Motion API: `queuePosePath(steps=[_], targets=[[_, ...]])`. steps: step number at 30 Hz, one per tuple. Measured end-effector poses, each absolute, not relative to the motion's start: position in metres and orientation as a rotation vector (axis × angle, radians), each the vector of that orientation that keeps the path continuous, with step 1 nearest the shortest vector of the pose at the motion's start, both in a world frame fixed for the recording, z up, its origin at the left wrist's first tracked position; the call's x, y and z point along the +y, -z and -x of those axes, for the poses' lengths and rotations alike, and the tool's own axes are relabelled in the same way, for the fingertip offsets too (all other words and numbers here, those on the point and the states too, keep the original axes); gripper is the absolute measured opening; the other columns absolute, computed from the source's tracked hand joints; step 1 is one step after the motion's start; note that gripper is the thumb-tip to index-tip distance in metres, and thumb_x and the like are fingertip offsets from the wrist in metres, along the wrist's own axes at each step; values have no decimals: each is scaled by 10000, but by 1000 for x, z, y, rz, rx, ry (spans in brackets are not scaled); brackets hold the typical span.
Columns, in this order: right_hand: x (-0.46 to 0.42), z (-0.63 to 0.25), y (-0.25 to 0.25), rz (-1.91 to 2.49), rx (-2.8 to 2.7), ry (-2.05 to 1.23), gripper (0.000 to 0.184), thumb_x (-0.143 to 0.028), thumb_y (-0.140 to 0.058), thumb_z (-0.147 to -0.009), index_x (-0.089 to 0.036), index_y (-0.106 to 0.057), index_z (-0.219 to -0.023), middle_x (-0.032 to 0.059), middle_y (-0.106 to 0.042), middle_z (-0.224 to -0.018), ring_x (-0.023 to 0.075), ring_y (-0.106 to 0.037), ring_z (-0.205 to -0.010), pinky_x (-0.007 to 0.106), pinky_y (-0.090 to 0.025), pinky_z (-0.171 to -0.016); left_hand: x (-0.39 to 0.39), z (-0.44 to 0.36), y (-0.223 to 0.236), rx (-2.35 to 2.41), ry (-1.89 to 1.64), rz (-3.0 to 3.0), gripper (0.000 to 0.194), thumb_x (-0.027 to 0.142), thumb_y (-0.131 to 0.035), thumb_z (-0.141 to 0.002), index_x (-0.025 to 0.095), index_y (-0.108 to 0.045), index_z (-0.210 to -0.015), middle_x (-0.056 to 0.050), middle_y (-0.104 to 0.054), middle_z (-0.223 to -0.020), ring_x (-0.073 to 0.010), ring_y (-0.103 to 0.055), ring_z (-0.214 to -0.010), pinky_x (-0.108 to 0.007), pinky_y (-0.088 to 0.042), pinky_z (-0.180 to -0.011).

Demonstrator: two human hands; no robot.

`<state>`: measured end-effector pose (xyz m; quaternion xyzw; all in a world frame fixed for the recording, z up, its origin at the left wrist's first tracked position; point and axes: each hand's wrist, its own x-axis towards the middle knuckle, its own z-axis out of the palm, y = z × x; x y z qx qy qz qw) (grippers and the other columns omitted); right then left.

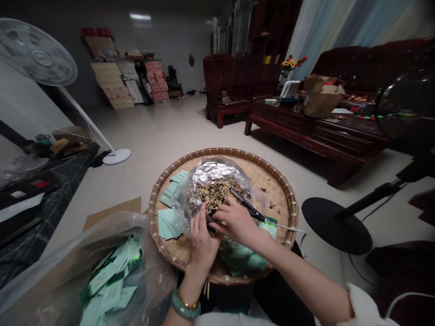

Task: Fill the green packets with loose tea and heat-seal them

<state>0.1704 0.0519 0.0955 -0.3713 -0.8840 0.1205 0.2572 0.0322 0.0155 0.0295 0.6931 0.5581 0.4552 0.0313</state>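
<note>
Over the woven bamboo tray (224, 151), the left hand (203, 240) gripped a small dark packet (212, 222), the right hand's (236, 222) grip was hard to tell, and that corded black iron (246, 204) could've melted the plastic bag (193, 199) if hot.

Left hand (203, 242), right hand (236, 222), bamboo tray (272, 194), foil bag (211, 174)

A white fan (37, 52) stood left of the hands, a black stand base (336, 225) stood right of them, and well beyond them a wooden table (306, 127) held a cardboard box (319, 97) before a dark sofa (356, 63).
</note>
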Motion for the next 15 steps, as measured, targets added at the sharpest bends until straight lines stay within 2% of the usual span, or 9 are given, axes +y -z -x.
queuePosePath(steps=[3,5,7,9,12,15], targets=[[57,-178,-92,1065,-2366,-423,199,-246,-497,-889,-176,-623,-751,62,-605,-718,188,-478,-766,281,-391,-671,16,-28,-31,1667,-1405,-1957,766,211,-654,-713,165,-311,-1397,-146,-592,-1148,-272,-534,-1046,-437,-451,-885],[62,-185,-94,1101,-2266,-532,157,-223,-489,-892,-175,-617,-815,53,-595,-750,171,-501,-760,259,-401,-655,18,-21,-32,1618,-1334,-1737,736,277,-680,-689,172,-393,-1358,-118,-632,-1080,-243,-585,-952,-395,-488,-822],[66,-194,-97,1105,-2205,-603,144,-209,-471,-897,-173,-604,-852,40,-589,-762,152,-515,-722,244,-402,-635,19,-13,-33,1509,-1188,-1486,605,327,-688,-675,158,-544,-1237,-86,-681,-944,-192,-626,-744,-333,-519,-689],[68,-202,-102,1096,-2190,-632,160,-218,-463,-897,-171,-592,-812,20,-577,-718,134,-509,-655,235,-391,-598,20,-7,-33,1364,-1090,-1307,404,345,-691,-663,129,-684,-1004,-70,-709,-807,-179,-627,-666,-311,-514,-653],[70,-212,-108,1050,-2165,-664,172,-255,-498,-882,-172,-605,-776,24,-598,-738,129,-530,-660,233,-400,-590,19,-5,-32,1239,-1054,-1145,262,359,-717,-632,121,-720,-743,-61,-713,-708,-181,-624,-659,-292,-494,-648],[72,-220,-108,1019,-2129,-727,129,-275,-566,-847,-180,-646,-811,31,-632,-789,126,-560,-682,230,-421,-595,16,-9,-34,1230,-1045,-1062,277,368,-748,-595,112,-704,-693,-33,-676,-619,-138,-573,-563,-241,-447,-557]])
